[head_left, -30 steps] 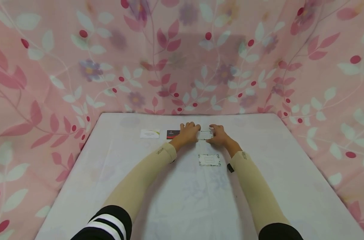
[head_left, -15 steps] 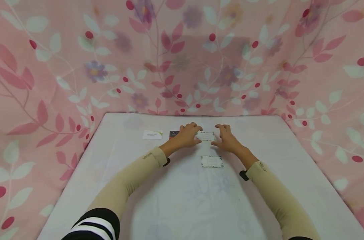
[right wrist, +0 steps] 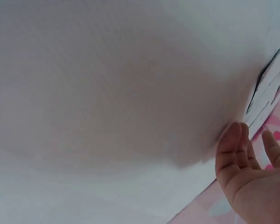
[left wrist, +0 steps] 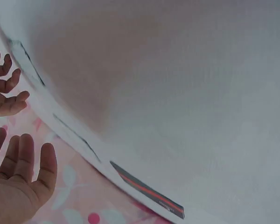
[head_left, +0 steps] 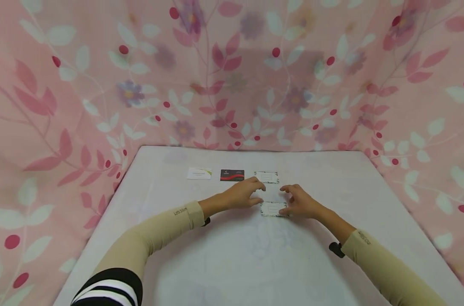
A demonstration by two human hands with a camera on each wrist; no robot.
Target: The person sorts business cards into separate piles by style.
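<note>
Two white cards with leafy borders lie one behind the other on the table: the far card [head_left: 267, 177] and the near card [head_left: 271, 208]. My left hand [head_left: 242, 194] hovers at the near card's left side, fingers loosely bent, its thumb by the upper left corner. On the other side my right hand [head_left: 301, 203] has its thumb over the card's right end, the fingers spread above it. Neither hand grips anything. In the left wrist view the palm of the left hand [left wrist: 21, 186] shows bare; in the right wrist view, so does that of the right hand [right wrist: 256, 172].
Left of the far card, in the same row, lie a black card with a red stripe [head_left: 232, 175] and a white card with a green corner [head_left: 199, 173]. A white cloth covers the table [head_left: 232, 263]. Pink floral cloth [head_left: 232, 85] hangs around its back and sides.
Both hands have come away from the far card and back toward the near card. The black card, partly covered before, now shows whole. The head view has shifted slightly.
</note>
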